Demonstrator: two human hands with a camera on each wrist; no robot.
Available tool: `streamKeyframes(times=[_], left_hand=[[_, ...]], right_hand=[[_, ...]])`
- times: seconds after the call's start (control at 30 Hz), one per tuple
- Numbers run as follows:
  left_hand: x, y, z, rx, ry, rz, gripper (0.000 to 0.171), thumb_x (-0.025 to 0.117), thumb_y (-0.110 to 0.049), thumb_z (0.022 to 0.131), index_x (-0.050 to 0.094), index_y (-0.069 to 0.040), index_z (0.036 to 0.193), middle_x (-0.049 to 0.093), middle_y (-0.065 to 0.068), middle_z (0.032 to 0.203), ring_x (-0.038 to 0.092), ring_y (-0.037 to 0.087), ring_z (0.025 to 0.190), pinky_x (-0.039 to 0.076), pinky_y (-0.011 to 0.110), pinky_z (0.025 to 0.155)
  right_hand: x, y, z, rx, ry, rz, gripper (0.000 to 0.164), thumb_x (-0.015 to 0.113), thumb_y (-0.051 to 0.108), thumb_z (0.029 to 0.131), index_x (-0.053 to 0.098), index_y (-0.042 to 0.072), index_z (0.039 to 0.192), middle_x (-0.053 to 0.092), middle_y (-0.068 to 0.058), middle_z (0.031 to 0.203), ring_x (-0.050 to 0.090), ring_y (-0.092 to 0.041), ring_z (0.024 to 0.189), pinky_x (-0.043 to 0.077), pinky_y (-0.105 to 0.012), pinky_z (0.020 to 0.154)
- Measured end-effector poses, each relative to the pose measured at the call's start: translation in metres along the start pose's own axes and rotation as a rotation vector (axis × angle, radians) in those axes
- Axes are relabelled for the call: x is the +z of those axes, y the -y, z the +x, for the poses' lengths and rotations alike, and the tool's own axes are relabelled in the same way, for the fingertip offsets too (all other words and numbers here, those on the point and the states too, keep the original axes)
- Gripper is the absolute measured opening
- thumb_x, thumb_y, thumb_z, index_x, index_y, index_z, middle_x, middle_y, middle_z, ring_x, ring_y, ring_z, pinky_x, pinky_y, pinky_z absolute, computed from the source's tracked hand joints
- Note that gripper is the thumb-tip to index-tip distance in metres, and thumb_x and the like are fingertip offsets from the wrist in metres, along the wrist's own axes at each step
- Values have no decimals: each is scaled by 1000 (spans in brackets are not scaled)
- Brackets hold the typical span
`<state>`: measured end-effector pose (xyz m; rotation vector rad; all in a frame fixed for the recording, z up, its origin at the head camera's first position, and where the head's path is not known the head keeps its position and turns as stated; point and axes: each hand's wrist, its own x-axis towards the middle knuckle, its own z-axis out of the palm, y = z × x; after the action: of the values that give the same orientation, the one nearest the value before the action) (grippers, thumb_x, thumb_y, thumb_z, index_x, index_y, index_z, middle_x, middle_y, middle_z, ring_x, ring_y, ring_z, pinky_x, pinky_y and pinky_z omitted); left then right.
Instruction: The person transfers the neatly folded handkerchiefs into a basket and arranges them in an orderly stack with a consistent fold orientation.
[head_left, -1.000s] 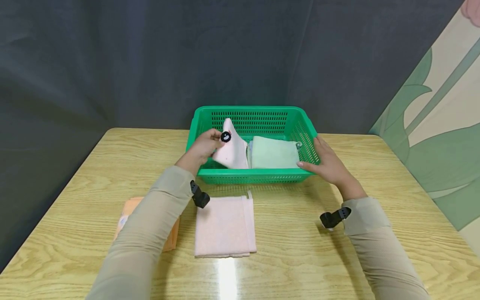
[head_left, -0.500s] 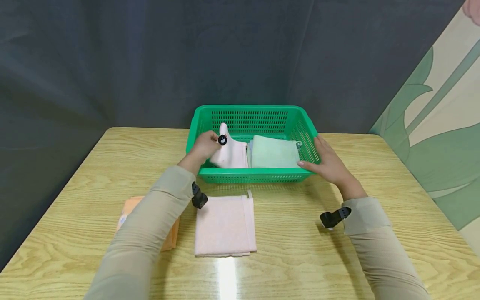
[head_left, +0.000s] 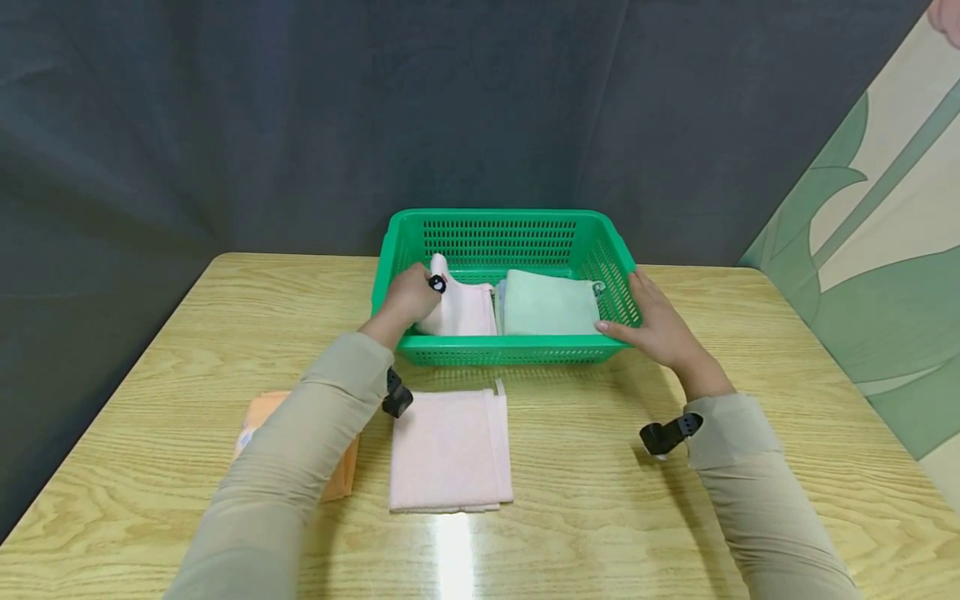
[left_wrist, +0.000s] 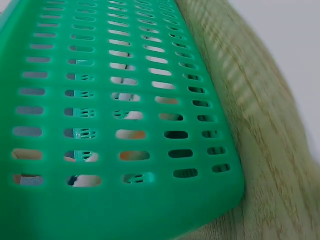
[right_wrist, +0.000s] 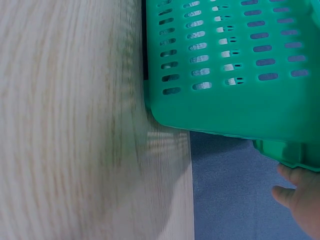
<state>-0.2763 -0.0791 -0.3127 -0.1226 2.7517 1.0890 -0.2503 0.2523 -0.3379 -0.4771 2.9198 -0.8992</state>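
A green plastic basket [head_left: 491, 342] stands toward the back of the table. Inside it on the left is a pale pink folded towel [head_left: 468, 310], its far corner standing up. My left hand [head_left: 405, 298] reaches in over the left wall and pinches this towel by its left side; a small black disc shows at the fingertips, which are partly hidden. To the right lies a light green folded towel [head_left: 551, 304], with other folded cloth edges beside it. My right hand [head_left: 660, 329] holds the basket's right front corner, thumb over the rim and fingers along the outside.
A second pink folded towel [head_left: 450, 450] lies flat on the wooden table [head_left: 585, 467] before the basket. An orange folded cloth [head_left: 341, 475] is partly covered by the left forearm. Dark curtain [head_left: 480, 108] hangs behind, and a leaf-patterned panel [head_left: 885, 250] stands at right.
My left hand has moved slightly left and down with the pink towel, whose raised corner has sunk lower into the basket. My right hand has stayed on the rim.
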Motion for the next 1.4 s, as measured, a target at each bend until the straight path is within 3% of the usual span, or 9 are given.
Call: streamKeyframes(times=[0.1, 0.17, 0.23, 0.33, 0.4, 0.47, 0.73, 1.17, 1.4], left_hand=[[-2, 1, 2, -30, 6, -60, 13, 44, -13, 93, 47, -1, 98, 49, 12, 95, 44, 20, 78, 39, 31, 67], [-3, 2, 3, -55, 16, -104, 17, 43, -15, 93, 41, -5, 80, 40, 8, 81, 34, 18, 70, 34, 30, 64], [-4, 1, 3, -84, 36, -175, 18, 42, -17, 92, 38, -6, 79, 36, 5, 82, 33, 18, 71, 33, 30, 65], [-6, -1, 1, -131, 73, -296, 28, 42, -20, 92, 48, 0, 110, 46, 11, 111, 44, 23, 97, 41, 34, 84], [-7, -2, -1, -157, 91, -380, 47, 42, -21, 92, 35, 0, 134, 33, 12, 137, 37, 25, 120, 37, 38, 98], [-8, -4, -3, -173, 106, -432, 55, 42, -21, 92, 27, -2, 141, 23, 12, 147, 27, 27, 132, 31, 42, 105], [-12, -3, -9, -185, 135, -563, 58, 42, -22, 93, 22, -6, 144, 8, 8, 153, 10, 26, 140, 19, 42, 111], [-20, 1, -19, -185, 166, -687, 50, 39, -22, 95, 30, -9, 142, 4, 11, 153, 7, 32, 139, 18, 46, 111], [-28, 6, -30, -107, 220, -688, 53, 36, -20, 96, 22, -5, 145, 5, 16, 152, 11, 37, 138, 23, 48, 109]], right_hand=[[0, 0, 0, 3, 3, -1, 97, 56, 45, 86, -6, -2, 144, -10, -19, 151, -8, -36, 139, 4, -58, 108], [0, 0, 0, 6, 6, -4, 97, 56, 45, 86, -5, -3, 144, -10, -19, 151, -8, -36, 139, 4, -58, 109], [0, 0, 0, 10, 7, -3, 97, 56, 46, 86, -5, -3, 144, -10, -19, 151, -8, -36, 139, 4, -58, 109], [0, 0, 0, 11, 6, 3, 97, 57, 45, 86, -5, -3, 144, -10, -18, 152, -8, -35, 139, 4, -58, 109], [0, 0, 0, 11, 6, 6, 97, 57, 45, 86, -5, -3, 144, -10, -18, 152, -9, -35, 139, 4, -58, 109], [0, 0, -1, 11, 6, 8, 97, 57, 45, 86, -6, -3, 144, -11, -18, 152, -9, -35, 139, 4, -58, 109], [1, -2, 0, 2, 3, 13, 97, 57, 45, 87, -6, -2, 144, -11, -17, 152, -9, -35, 139, 4, -58, 109], [1, -2, 0, -7, -7, 25, 97, 57, 44, 86, -6, -1, 144, -9, -18, 152, -8, -36, 139, 5, -59, 108], [1, -3, 0, -12, -16, 37, 97, 58, 43, 86, -6, -1, 144, -9, -18, 152, -7, -36, 139, 5, -59, 108]])
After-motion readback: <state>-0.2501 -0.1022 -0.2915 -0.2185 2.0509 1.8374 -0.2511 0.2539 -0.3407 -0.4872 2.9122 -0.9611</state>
